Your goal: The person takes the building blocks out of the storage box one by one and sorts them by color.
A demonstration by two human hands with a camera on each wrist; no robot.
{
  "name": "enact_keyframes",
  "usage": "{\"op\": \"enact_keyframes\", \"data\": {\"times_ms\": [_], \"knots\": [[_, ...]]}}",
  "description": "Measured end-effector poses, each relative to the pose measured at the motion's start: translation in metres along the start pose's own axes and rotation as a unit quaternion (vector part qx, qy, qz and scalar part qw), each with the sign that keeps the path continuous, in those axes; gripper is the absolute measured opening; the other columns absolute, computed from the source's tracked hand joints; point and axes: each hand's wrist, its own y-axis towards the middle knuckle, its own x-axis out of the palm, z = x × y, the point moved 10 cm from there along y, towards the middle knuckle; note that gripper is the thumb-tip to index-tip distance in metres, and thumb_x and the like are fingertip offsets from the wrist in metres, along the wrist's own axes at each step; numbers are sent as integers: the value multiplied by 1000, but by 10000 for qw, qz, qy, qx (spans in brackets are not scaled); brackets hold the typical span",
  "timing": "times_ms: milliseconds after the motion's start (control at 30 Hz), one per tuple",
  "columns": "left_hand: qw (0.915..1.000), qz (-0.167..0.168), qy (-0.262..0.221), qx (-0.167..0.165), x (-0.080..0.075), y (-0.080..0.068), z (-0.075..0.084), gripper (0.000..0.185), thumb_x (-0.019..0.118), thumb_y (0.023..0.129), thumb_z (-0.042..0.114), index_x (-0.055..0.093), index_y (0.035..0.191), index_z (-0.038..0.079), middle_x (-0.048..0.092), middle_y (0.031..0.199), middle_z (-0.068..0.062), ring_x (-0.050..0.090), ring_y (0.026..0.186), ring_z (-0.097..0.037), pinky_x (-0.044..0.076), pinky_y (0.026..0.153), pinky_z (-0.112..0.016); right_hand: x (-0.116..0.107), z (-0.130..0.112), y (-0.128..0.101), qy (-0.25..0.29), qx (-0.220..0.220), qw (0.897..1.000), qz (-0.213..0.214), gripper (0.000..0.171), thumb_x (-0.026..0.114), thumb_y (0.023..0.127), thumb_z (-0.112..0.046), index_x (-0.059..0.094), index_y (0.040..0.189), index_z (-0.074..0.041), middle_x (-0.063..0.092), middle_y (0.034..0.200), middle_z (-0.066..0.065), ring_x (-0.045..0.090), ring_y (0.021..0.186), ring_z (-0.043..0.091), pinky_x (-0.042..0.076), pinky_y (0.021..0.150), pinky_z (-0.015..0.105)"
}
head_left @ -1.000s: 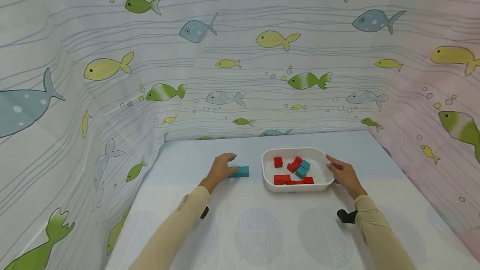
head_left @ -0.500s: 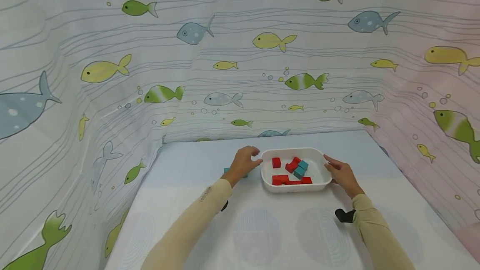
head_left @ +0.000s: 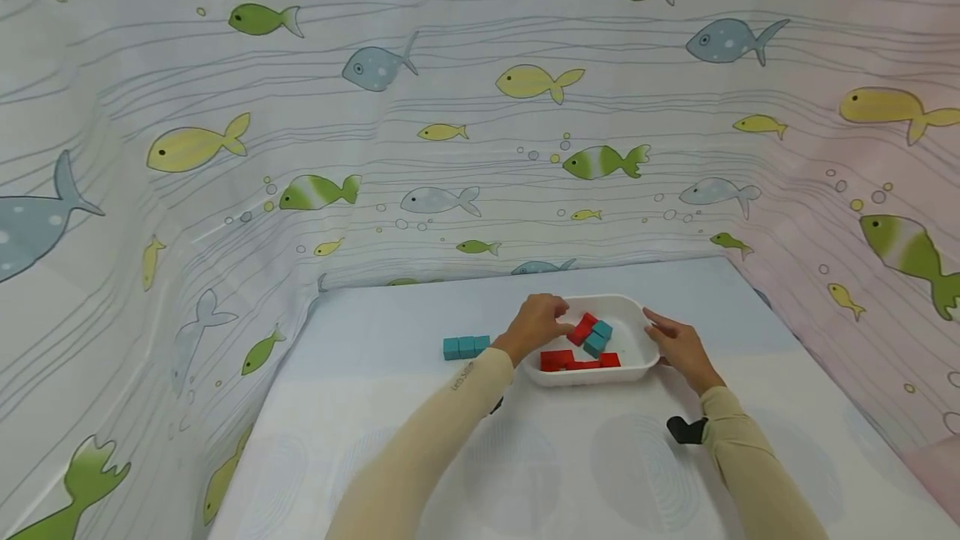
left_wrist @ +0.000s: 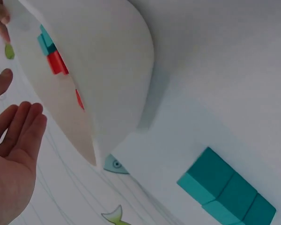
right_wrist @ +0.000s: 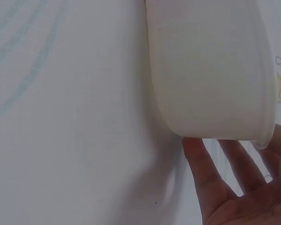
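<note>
A white tray [head_left: 636, 348] holds red blocks [head_left: 557, 361] along its near side, plus teal cubes [head_left: 597, 340] beside another red piece near the middle. Over the tray's left end is my left hand [head_left: 534, 323]; its fingers are relaxed and apart, with nothing between them in the left wrist view. That hand hides part of the tray's left side in the head view. At the opposite end, my right hand [head_left: 681, 348] touches the tray wall [right_wrist: 210, 84] with extended, spread fingers. A row of teal cubes [head_left: 467, 347] lies on the table left of the tray.
The table [head_left: 420, 432] has a pale cloth with faint circle patterns. Fish-printed fabric [head_left: 442, 165] surrounds it at the back and sides. A dark wrist mount [head_left: 686, 430] sits below the right hand.
My left hand has moved right from the row of teal cubes to above the tray's left end, uncovering the row. The right hand stays at the tray's right end.
</note>
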Motion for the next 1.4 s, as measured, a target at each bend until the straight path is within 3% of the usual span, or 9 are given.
{"op": "enact_keyframes", "data": {"times_ms": [233,433,600,767,1067,1400], "knots": [[9994,-228,-258,41,24,6,12,39,76,87,19,67,123,9,67,117,-4,57,100,-13,53,82,-23,-1,2,0,-2,27,10000,37,52,54,101,-29,39,150,-19,43,145,26,56,110,37,58,72,31],[9996,-240,97,91,41,5,14,47,78,84,22,65,128,14,65,118,3,51,108,-13,50,88,-26,1,0,-1,75,103,9999,-4,52,55,101,-28,39,150,-19,42,145,26,57,111,38,58,75,34],[9997,-223,14,23,48,4,18,36,80,82,17,71,117,11,66,98,1,50,93,-11,48,83,-23,3,-2,-2,79,91,9999,-50,52,54,101,-28,38,150,-17,42,145,26,56,113,39,58,76,35],[9999,-97,121,-8,53,6,19,21,82,79,18,75,97,10,52,69,3,48,77,-10,44,68,-19,1,-3,-2,34,68,10000,5,52,54,101,-27,38,150,-18,42,146,26,56,114,40,58,75,35],[9992,-138,388,-22,64,10,22,15,82,80,22,72,86,13,53,66,5,48,77,-9,43,66,-16,-2,1,-4,24,71,9999,122,51,55,101,-26,40,149,-16,45,143,26,58,109,35,58,71,31],[9989,162,329,-306,67,13,23,29,83,79,21,72,104,11,56,71,8,51,72,-10,46,66,-16,-1,-3,-3,120,8,9998,142,49,55,101,-24,42,148,-18,47,142,25,57,109,36,58,69,30]]}}
